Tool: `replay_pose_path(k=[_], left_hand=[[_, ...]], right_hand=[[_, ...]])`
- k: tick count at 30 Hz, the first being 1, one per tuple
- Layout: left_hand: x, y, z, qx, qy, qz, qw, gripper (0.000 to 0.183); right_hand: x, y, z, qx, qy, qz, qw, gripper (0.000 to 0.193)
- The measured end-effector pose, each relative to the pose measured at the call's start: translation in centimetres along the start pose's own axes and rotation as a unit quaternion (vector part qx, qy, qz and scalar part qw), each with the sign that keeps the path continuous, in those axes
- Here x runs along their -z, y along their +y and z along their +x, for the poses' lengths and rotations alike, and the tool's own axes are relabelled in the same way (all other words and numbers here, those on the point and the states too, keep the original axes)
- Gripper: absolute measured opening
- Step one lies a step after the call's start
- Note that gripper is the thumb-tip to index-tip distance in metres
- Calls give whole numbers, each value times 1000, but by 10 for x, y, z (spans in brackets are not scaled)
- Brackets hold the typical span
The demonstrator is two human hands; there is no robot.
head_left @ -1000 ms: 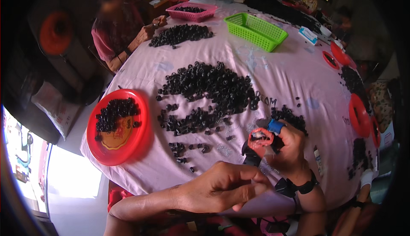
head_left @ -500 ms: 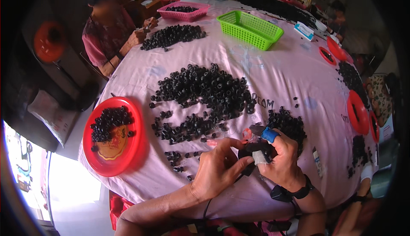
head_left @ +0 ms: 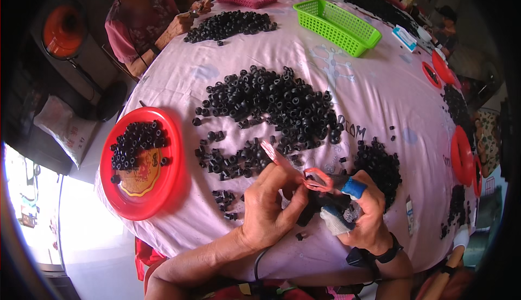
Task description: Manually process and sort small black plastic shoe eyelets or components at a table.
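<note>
My left hand (head_left: 274, 205) pinches a pink-orange strip-like thing (head_left: 278, 154), whose exact kind I cannot make out. By its fingertips is a pink-orange loop (head_left: 320, 179); whether the two are one piece is unclear. My right hand (head_left: 366, 213) has a blue band and a dark covering on one finger, and a pale wrap on another. Its fingers are spread, one dark tip touching the loop. Dark material shows between the two hands. Beyond them lies a large pile of small black hollow pieces (head_left: 271, 102); another black pile (head_left: 377, 169) sits beside my right hand.
A red plate (head_left: 116, 194) of black pieces stands at left. Farther back are a green basket (head_left: 339, 31), a pink basket (head_left: 247, 0) and another black pile (head_left: 230, 27). Red dishes (head_left: 461, 156) line the right side. Other people (head_left: 142, 23) sit around the cloth-covered table (head_left: 187, 91).
My right hand's fingers have spread from around dark material. The pink-orange strip, mostly hidden before, now sticks up past my left hand, and the loop shows. The whole view has shifted slightly.
</note>
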State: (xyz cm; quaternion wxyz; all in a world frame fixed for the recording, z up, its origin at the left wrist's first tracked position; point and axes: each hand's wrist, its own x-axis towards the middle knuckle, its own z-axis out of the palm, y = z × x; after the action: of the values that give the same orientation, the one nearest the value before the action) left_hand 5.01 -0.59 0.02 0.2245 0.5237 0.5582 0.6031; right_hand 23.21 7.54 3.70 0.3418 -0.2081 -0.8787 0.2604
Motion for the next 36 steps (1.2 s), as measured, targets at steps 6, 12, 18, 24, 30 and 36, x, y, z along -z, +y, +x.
replay_pose_path(k=[6, 12, 18, 24, 30, 36], left_hand=[[-7, 1, -1, -42, -30, 5, 999, 29], [-18, 8, -12, 158, 18, -222, 962, 15], [24, 32, -32, 84, -112, -133, 981, 7], [-10, 27, -21, 271, -168, -221, 922, 19], [-23, 29, -27, 272, -92, -375, 881, 33], [-30, 26, -24, 209, 20, -438, 874, 41]], right_hand=[[-2, 0, -4, 44, 72, -22, 996, 45], [-2, -6, -13, 7, 52, 28, 998, 45], [-3, -1, -9, 91, 56, -67, 992, 54], [5, -10, -9, 154, 12, -196, 968, 53], [0, -22, -6, 189, 46, -254, 947, 49], [-6, -7, -5, 95, 71, -114, 986, 54]])
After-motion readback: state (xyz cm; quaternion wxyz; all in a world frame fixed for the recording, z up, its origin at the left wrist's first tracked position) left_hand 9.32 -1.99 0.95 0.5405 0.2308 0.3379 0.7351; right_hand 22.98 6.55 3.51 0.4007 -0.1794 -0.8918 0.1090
